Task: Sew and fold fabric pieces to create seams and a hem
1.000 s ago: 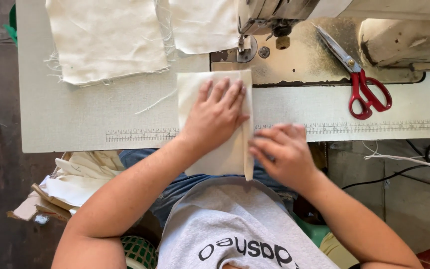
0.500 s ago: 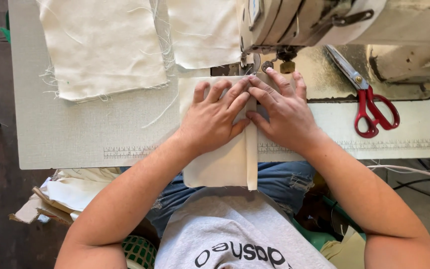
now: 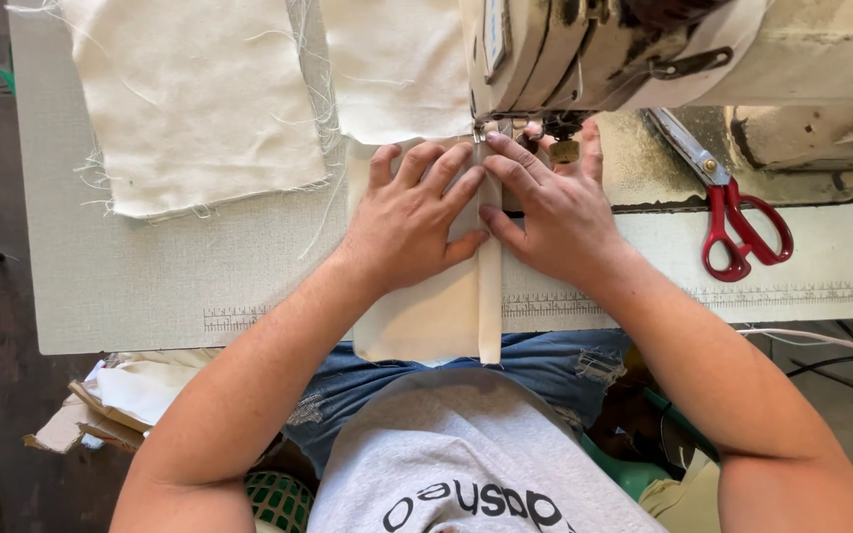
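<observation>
Cream folded cloth (image 3: 426, 316) lies under the sewing machine (image 3: 584, 49). The left hand (image 3: 412, 222) and right hand (image 3: 555, 212) press it flat (fingers spread, gripping nothing).

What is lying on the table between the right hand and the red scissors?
Nothing: between the right hand and the red scissors, the head view shows only worn machine bed.

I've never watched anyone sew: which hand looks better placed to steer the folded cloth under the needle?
Probably the right hand: its fingertips rest on the folded cream cloth beside the sewing machine foot. The left hand lies flat farther back.
</observation>
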